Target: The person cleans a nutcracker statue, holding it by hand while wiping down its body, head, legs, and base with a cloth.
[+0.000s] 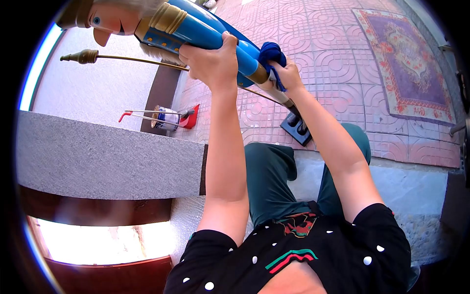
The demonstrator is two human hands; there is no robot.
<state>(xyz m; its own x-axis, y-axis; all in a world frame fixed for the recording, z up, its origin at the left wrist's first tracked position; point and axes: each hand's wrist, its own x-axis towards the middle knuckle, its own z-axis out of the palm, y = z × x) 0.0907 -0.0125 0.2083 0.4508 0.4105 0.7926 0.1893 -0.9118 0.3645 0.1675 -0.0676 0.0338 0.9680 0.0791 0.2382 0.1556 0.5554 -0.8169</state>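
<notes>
A large nutcracker figure (pixel 203 30) in a blue coat leans at a slant, its head at the upper left and its black base (pixel 296 130) on the tiles. My left hand (pixel 211 61) is wrapped round the figure's blue arm. In my right hand (pixel 288 76) is a bunched dark blue cloth (pixel 272 53), pressed against the figure below the coat. A thin gold staff (pixel 142 61) with a pointed knob runs beside the figure, passing behind my left forearm.
A red dustpan (pixel 192 117) and a can (pixel 165 118) stand by the wall at left. A patterned rug (pixel 409 63) lies on the pink tiles (pixel 333 88) at right. Near my left arm is a grey textured ledge (pixel 107 157); a pale stone step (pixel 411 191) is by my legs.
</notes>
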